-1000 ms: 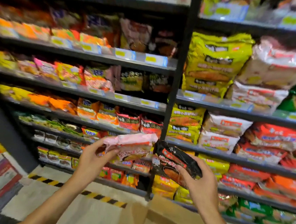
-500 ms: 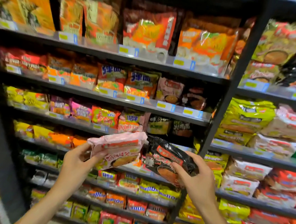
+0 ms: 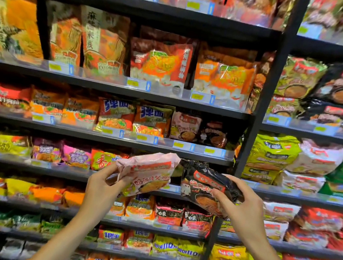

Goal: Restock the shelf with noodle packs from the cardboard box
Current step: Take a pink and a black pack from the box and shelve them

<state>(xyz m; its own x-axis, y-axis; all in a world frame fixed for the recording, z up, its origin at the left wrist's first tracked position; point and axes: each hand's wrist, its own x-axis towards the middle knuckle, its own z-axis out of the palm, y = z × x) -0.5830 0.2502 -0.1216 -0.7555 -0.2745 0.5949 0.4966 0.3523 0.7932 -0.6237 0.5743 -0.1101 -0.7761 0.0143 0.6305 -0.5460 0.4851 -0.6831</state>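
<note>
My left hand [image 3: 102, 188] grips a pink noodle pack [image 3: 151, 172] by its left end, held up in front of the shelves. My right hand [image 3: 240, 207] grips a black noodle pack [image 3: 200, 186] right beside it. Both packs hang just below a shelf [image 3: 185, 150] where matching pink packs [image 3: 184, 127] and black packs [image 3: 213, 134] stand side by side at its right end. The cardboard box is out of view.
Black metal shelving full of noodle packs fills the view. A vertical post [image 3: 261, 109] splits the left bay from the right bay, where large multipacks [image 3: 271, 155] lie stacked. Clear price-tag strips [image 3: 144, 138] line each shelf front.
The view has tilted upward, so the floor and cardboard box have dropped out of sight. Both hands have risen with their packs toward the higher shelves.
</note>
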